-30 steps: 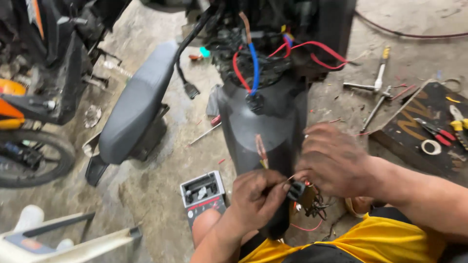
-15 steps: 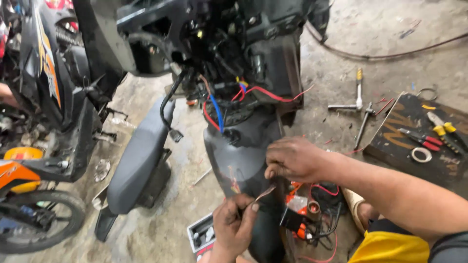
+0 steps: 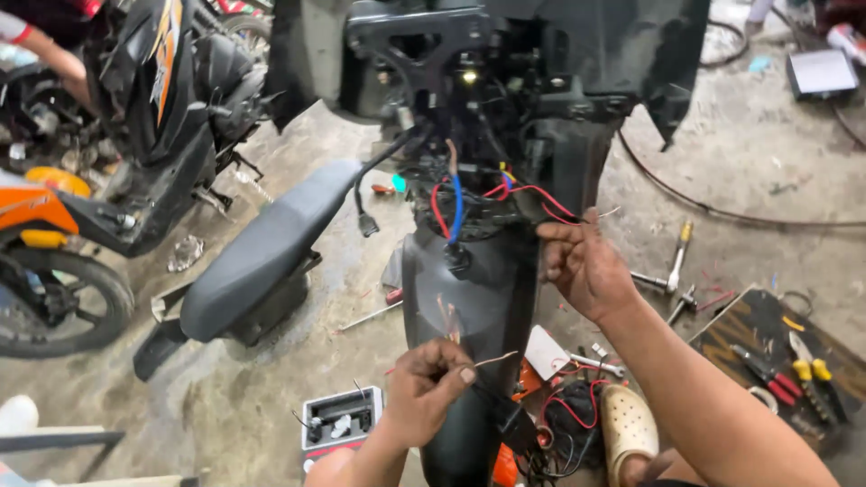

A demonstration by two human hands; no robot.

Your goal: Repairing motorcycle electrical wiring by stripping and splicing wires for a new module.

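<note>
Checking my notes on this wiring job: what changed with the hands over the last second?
The right hand left the low wire bundle and rose to the red wires under the scooter's front. The left hand stayed low, pinching a thin wire. The detached seat stayed put.

Both forearms were bare to the elbow, no sleeve, glove, watch or ring showing. The left hand (image 3: 424,388) and right hand (image 3: 586,266) looked smudged with workshop grime. Below the right forearm, a cream perforated clog (image 3: 629,428) covered one foot; nothing more of the clothing showed.
</note>
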